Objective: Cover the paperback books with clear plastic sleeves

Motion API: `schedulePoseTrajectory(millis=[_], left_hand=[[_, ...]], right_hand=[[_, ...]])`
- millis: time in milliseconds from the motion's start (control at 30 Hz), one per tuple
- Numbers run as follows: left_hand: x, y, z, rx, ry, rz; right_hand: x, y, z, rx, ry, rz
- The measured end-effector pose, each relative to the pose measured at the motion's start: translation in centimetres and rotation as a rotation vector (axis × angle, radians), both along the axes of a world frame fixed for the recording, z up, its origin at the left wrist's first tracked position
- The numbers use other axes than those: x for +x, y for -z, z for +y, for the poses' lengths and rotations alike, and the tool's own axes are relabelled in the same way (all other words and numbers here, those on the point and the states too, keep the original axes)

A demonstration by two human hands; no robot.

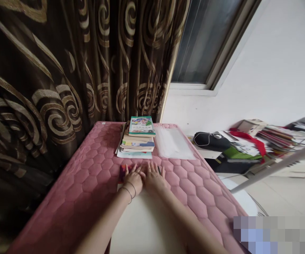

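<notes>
My left hand, with two thin dark bands at the wrist, lies flat with its fingers spread. Beside it, my right hand is also laid flat, fingers apart, and the thumbs are close together. Both press on the far end of a flat item whose dark red, printed part shows left of my fingers; the hands hide most of it. From there toward me, under my forearms, stretches a smooth cream-coloured surface. Whether the two parts are one piece, I cannot tell.
A stack of books, topped by a green-edged picture-cover book, sits beyond my hands on the pink quilted mattress. Clear plastic sheets lie right of it. Patterned curtains hang left; a cluttered low surface and a slanting white pole are right.
</notes>
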State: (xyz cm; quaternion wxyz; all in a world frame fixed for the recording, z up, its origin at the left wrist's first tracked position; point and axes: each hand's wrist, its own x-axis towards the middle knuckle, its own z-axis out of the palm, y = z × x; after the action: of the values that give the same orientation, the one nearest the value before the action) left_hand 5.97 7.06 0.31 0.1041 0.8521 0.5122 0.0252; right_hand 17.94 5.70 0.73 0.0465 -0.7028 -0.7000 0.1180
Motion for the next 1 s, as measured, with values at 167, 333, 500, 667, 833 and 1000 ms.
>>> schedulePoseTrajectory(millis=[167,333,500,667,833,1000], left_hand=[[0.1,0.3,-0.2,-0.002,-0.044,-0.013],[-1.8,0.2,-0.6,0.022,-0.202,-0.016],[-5.2,-0.5,-1.3,0.04,-0.417,0.049],[-6.1,-1.3,-4.8,0.12,-0.422,0.035],[-6.3,-1.1,-8.9,0.149,-0.446,0.016],[-6.8,-0.6,-9.6,0.135,-0.475,-0.01]], right_hand=[[-0.4,0.4,0.0,-0.011,-0.189,0.115],[1.7,1.5,-0.4,0.013,0.012,0.017],[2.9,1.9,-0.8,0.03,0.061,-0.029],[2.7,1.2,-0.4,-0.02,0.047,-0.059],[1.2,-0.5,0.5,-0.023,0.028,-0.156],[-3.5,-1.4,0.7,0.129,-0.122,-0.113]])
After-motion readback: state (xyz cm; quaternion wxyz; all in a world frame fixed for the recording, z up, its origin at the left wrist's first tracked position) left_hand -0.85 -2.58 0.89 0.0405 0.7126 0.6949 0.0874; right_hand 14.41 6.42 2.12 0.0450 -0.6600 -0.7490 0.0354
